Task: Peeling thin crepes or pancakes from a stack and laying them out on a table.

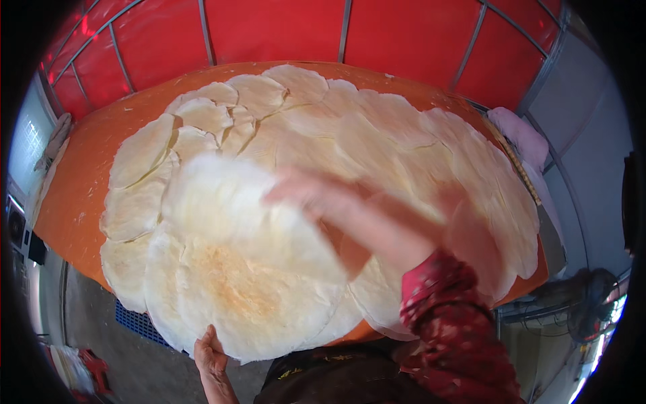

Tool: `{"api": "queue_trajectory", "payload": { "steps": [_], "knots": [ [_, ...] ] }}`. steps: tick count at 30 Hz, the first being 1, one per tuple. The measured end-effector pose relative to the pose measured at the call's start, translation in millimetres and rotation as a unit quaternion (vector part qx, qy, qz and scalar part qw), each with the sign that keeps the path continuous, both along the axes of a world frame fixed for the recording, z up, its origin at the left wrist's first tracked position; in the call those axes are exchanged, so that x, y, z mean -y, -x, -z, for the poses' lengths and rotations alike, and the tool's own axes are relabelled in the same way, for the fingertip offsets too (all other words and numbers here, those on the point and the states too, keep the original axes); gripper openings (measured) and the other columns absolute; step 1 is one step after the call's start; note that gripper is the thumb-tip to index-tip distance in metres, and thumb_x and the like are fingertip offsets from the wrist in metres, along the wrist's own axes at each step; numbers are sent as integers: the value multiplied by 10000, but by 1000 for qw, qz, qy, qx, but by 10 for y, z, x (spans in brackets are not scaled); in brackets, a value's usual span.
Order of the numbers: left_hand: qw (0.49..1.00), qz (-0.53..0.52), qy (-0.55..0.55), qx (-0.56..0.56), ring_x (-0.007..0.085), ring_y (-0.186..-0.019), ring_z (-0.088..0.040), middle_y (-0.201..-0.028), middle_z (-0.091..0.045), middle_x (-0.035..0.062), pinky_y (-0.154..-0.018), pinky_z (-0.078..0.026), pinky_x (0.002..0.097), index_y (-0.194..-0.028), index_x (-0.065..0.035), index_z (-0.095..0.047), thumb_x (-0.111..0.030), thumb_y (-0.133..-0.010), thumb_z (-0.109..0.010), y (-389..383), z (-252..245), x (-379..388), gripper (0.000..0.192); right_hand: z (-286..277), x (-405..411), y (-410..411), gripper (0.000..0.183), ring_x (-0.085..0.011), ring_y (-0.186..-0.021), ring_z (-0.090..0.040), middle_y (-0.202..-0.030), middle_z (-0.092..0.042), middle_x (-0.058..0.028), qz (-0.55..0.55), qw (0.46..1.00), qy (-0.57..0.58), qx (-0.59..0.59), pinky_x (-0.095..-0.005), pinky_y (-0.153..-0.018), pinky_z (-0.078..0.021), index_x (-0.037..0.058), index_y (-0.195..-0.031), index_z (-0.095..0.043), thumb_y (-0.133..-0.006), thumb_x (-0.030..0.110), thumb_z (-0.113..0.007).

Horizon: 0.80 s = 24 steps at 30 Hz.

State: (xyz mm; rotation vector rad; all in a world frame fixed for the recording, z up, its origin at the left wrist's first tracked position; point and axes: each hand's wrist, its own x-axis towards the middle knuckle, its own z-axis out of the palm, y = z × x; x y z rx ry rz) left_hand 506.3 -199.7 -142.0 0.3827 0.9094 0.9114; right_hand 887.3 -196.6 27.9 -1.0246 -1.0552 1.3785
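Large thin round sheets of flatbread (393, 146) overlap across an orange-covered table (81, 171). At the near edge, my left hand (209, 351) pinches the rim of a browned flatbread (242, 288), thumb on top. That bread lies over other sheets, and its lower rim hangs past the table's edge. My right hand (303, 192), blurred by motion, is at the upper right rim of a pale flatbread (237, 202) and appears to grip it. This pale sheet is raised and also blurred, partly covering the browned one. My right fingertips are not sharp enough to make out singly.
Red panels with metal bars (272, 30) stand behind the table. Pink cloth (520, 134) lies at the right end, beside a thin tan stick (512, 156). A fan (593, 298) stands at lower right. Below the left edge is a blue plastic grate (139, 323) on the floor.
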Motion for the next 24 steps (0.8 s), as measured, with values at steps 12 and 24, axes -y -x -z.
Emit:
{"api": "queue_trajectory", "payload": {
  "steps": [12,24],
  "knots": [
    [996,1,2,85,252,-1041,-515,-1168,-506,163,-896,-422,401,-1164,-7,-436,-244,-856,-517,-34,-208,185,397,-843,-210,-2798,400,-275,-875,-582,-1032,-570,-163,578,760,-296,24,-405,-762,-492,-70,-1155,-426,-832,136,-541],
    [951,183,-96,231,378,-1205,-342,-1295,-381,212,-948,-293,568,-1298,-61,-345,-557,-818,-424,-619,-1104,123,695,1330,-492,1068,429,-192,-879,-530,-993,-565,-104,185,877,-44,442,-356,-781,-429,11,-1152,-486,-892,342,-404]
  ]
}}
